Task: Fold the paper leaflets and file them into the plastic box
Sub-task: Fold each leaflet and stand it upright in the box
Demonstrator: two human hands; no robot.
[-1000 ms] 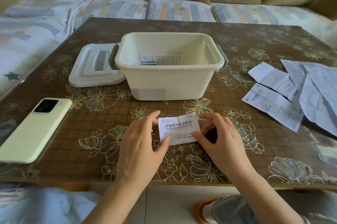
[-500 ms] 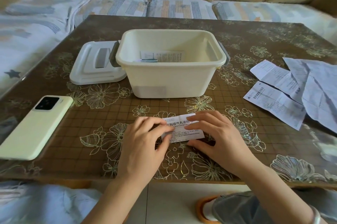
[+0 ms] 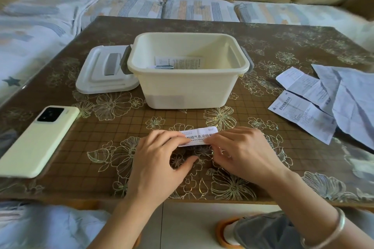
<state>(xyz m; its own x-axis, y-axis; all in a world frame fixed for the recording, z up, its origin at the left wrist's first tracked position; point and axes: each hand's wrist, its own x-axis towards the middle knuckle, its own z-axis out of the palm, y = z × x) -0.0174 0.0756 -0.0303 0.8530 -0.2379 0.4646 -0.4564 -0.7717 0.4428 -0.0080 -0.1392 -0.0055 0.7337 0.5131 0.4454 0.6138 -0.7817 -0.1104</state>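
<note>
A small white leaflet (image 3: pixel 199 134), folded into a narrow strip with printed characters facing up, lies flat on the table in front of the cream plastic box (image 3: pixel 182 88). My left hand (image 3: pixel 159 159) presses its left part with extended fingers, the thumb resting on the table below. My right hand (image 3: pixel 242 151) presses the strip's right end and lower edge. The box stands open, with folded leaflets (image 3: pixel 182 62) on its bottom.
The box's white lid (image 3: pixel 105 70) lies to the left of the box. A pale green phone (image 3: pixel 38 139) rests at the table's left front. Unfolded leaflets (image 3: pixel 303 115) and a large creased sheet (image 3: pixel 354 103) lie at the right. A sofa runs behind the table.
The leaflet has been folded over once more, from a wider rectangle into a narrow strip. Both hands have come down flat onto it.
</note>
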